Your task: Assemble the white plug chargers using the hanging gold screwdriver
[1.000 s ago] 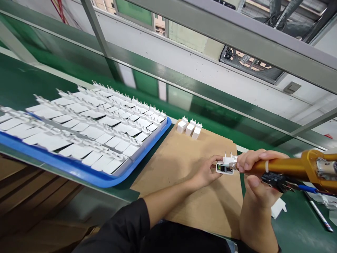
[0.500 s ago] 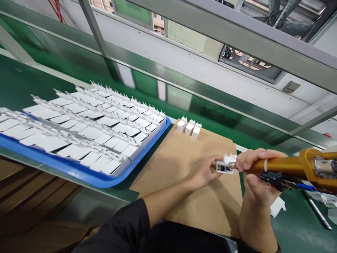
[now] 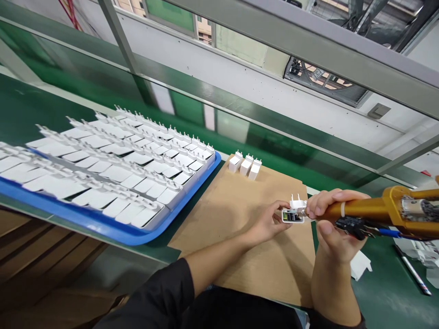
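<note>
My left hand [image 3: 269, 224] is closed on the left side of a white plug charger [image 3: 293, 204]. Its housing is open towards me, showing dark and green parts inside, and its two pins point up. My right hand [image 3: 334, 219] is wrapped round a gold-coloured handheld tool [image 3: 363, 211] with a small black switch [image 3: 350, 227] and a blue wire end at its side. The tool's narrow tip meets the charger at the opening's right edge; exactly what it touches there is too small to tell. Beneath both hands lies a brown cardboard sheet [image 3: 236, 237].
A blue tray [image 3: 137, 237] on the left holds rows of white chargers [image 3: 151, 164], pins up. Three white chargers [image 3: 245, 164] stand at the cardboard's back edge. To the right lie a pen [image 3: 411, 269] and a white scrap [image 3: 361, 265]. A metal beam [image 3: 308, 41] crosses above.
The gold tool and my right hand have shifted slightly left. My left hand keeps hold of the charger in nearly the same place. The whole view has drifted a little.
</note>
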Demonstrator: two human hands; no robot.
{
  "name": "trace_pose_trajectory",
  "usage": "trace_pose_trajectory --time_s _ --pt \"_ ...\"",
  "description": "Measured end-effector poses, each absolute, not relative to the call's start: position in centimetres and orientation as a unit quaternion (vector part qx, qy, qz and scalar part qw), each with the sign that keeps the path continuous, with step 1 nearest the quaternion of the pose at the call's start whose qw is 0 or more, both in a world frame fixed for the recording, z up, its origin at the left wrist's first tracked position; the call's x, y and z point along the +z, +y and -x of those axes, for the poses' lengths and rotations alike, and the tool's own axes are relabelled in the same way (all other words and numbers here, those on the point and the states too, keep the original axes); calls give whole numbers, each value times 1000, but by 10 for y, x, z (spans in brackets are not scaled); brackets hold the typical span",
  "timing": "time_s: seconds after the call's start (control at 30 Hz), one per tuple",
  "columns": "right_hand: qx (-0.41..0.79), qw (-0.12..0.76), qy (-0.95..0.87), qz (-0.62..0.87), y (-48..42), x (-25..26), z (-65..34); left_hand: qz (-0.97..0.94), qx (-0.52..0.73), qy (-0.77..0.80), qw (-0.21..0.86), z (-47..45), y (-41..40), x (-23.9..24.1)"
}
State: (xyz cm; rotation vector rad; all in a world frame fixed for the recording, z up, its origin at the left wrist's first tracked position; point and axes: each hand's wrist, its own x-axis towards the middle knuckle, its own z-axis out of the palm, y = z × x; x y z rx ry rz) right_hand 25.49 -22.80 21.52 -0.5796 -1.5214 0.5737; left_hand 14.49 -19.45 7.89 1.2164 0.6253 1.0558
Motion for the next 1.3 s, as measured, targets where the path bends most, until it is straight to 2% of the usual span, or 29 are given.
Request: trace_pose_trajectory --time_s 0.3,1.3 --pt "247 653 -668 258 -228 213 -256 -489 463 247 696 -148 -195 74" --pt "201 651 -678 277 -223 205 -259 -479 462 220 713 -148 -195 76"
